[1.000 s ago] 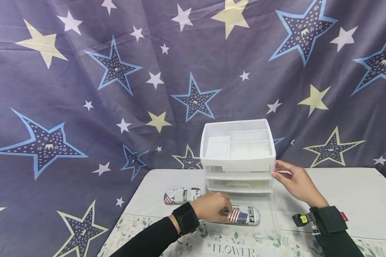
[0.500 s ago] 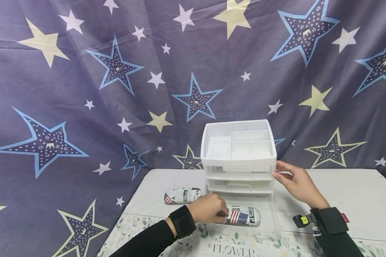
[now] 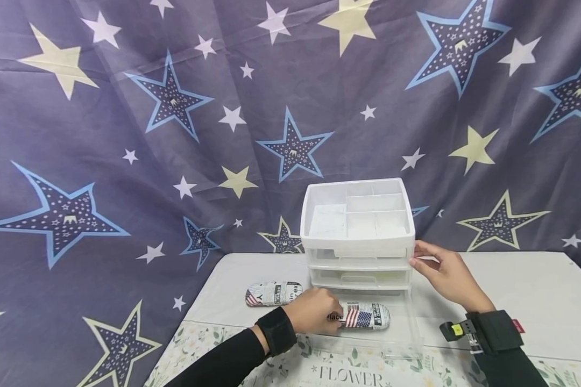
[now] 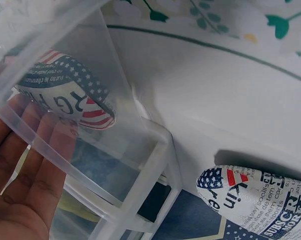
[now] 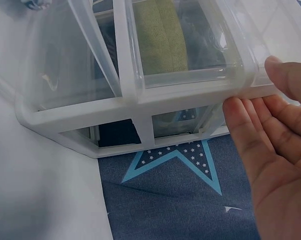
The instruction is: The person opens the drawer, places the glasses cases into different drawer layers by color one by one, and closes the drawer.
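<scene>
My left hand point(image 3: 314, 312) grips the left end of a glasses case point(image 3: 365, 316) printed with newsprint and a US flag. The case is over the pulled-out clear bottom drawer point(image 3: 403, 317) of a white drawer unit point(image 3: 358, 244). In the left wrist view my fingers and the case point(image 4: 65, 95) show through the drawer's clear wall. My right hand point(image 3: 447, 277) holds the unit's right side; in the right wrist view, thumb and fingertips lie on either side of its frame point(image 5: 200, 95). A second, similar glasses case point(image 3: 273, 294) lies on the table left of the unit.
The unit's top tray point(image 3: 375, 204) has compartments. Something green point(image 5: 160, 37) lies in an upper drawer, which is in place. A flower-print cloth point(image 3: 351, 373) covers the table's near part; a starry curtain point(image 3: 174, 161) hangs behind the table.
The held glasses case has shifted slightly up in the head view, with its near edge higher above the drawer floor. My left hand has slid a little left along it. The right hand stays put.
</scene>
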Action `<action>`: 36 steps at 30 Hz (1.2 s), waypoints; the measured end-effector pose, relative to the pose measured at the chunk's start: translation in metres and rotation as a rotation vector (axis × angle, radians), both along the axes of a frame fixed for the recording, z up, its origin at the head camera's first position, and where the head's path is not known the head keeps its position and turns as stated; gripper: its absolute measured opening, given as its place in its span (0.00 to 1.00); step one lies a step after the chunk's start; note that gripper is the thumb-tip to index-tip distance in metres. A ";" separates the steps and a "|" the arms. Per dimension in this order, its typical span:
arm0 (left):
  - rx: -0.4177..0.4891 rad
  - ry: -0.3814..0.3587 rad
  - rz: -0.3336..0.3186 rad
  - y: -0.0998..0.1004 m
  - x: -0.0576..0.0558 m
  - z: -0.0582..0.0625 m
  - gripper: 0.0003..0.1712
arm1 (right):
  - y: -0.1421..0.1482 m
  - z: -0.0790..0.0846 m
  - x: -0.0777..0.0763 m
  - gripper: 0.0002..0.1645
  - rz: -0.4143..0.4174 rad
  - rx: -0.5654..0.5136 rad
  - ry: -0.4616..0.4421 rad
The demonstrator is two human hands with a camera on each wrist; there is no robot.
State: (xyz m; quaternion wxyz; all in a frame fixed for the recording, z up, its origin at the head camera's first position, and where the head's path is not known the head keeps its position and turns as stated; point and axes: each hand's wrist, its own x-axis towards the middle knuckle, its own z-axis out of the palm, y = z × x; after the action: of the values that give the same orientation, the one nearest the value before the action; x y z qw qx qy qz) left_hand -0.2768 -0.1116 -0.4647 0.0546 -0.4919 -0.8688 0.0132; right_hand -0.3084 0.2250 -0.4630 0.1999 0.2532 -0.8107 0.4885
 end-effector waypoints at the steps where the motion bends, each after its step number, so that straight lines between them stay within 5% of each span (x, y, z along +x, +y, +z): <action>1: 0.002 -0.001 0.002 0.000 -0.001 0.000 0.02 | 0.000 0.000 0.000 0.27 0.000 0.000 -0.003; 22: -0.001 -0.011 0.037 0.001 -0.024 -0.004 0.02 | -0.001 0.000 0.000 0.28 -0.015 0.005 -0.012; 36: -0.054 0.011 0.037 0.003 -0.026 0.001 0.03 | -0.002 0.004 0.005 0.28 -0.024 0.012 -0.031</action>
State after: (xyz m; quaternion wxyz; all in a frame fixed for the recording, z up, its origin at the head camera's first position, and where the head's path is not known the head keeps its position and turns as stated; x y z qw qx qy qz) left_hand -0.3028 -0.1082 -0.4636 0.0458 -0.4769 -0.8768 0.0404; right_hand -0.3038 0.2231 -0.4586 0.1915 0.2371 -0.8196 0.4851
